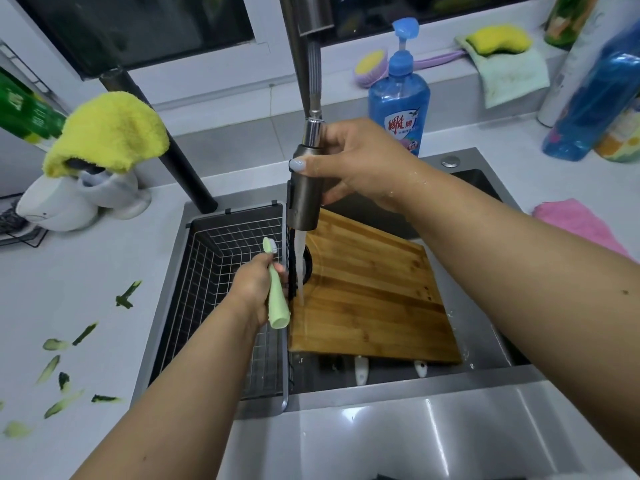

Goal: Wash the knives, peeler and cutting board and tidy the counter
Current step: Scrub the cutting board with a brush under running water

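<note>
Meanwhile, right hand [360, 164] grips the sprayer [304, 188], left hand [258, 285] grips the peeler [277, 296]; peelings [86, 332] litter the counter [90, 271].

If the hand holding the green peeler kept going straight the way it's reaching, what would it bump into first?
Probably the water stream just beyond the left hand, then the wooden cutting board. Depth is hard to judge here.

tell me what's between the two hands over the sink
In the head view, the water stream falls from the spray head held by the right hand, passing just right of the left hand gripping the green brush.
</note>
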Motion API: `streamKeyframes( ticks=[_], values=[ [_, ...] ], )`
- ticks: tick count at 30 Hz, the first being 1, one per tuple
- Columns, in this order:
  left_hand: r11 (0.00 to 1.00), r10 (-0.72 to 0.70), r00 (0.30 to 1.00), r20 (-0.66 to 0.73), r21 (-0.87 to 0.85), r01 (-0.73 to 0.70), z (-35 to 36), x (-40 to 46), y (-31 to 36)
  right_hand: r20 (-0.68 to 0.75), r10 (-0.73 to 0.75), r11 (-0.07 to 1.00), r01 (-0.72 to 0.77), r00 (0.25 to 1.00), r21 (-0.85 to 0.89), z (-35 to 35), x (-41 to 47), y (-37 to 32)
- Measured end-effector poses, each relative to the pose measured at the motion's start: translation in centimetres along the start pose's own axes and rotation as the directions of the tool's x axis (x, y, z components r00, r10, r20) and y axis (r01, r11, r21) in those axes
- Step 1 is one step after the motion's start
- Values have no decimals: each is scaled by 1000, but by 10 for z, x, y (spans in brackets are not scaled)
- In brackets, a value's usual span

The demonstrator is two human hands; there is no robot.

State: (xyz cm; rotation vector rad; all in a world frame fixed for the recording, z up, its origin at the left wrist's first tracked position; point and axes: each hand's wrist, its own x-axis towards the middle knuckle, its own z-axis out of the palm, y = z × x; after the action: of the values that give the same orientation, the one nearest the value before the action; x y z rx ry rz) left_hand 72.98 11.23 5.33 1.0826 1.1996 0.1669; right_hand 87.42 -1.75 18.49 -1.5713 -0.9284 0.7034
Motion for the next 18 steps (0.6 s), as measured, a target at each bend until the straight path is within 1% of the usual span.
streamKeyframes(
  ticks=[4, 8, 11, 15, 18],
  values=[
    [1000, 12, 1000, 2, 5, -12, 1, -3, 0, 29, 7, 1000, -7, 1000, -2, -2, -2, -3],
    [998, 39, 999, 30, -50, -37, 5, -5, 0, 50, 32, 998, -30, 998, -47, -11, -7, -5],
    [998, 44, 998, 38, -44, -43, 6, -7, 1, 32, 61, 986, -55, 998, -159, -22, -9, -7],
    [998, 39, 999, 18, -43, -38, 8, -11, 0, -8, 64, 912, -62, 998, -405, -41, -13, -12],
    [999, 42, 999, 13, -33, -42, 9, -11, -2, -9, 71, 895, -68, 997, -441, -47, -15, -15]
  ],
)
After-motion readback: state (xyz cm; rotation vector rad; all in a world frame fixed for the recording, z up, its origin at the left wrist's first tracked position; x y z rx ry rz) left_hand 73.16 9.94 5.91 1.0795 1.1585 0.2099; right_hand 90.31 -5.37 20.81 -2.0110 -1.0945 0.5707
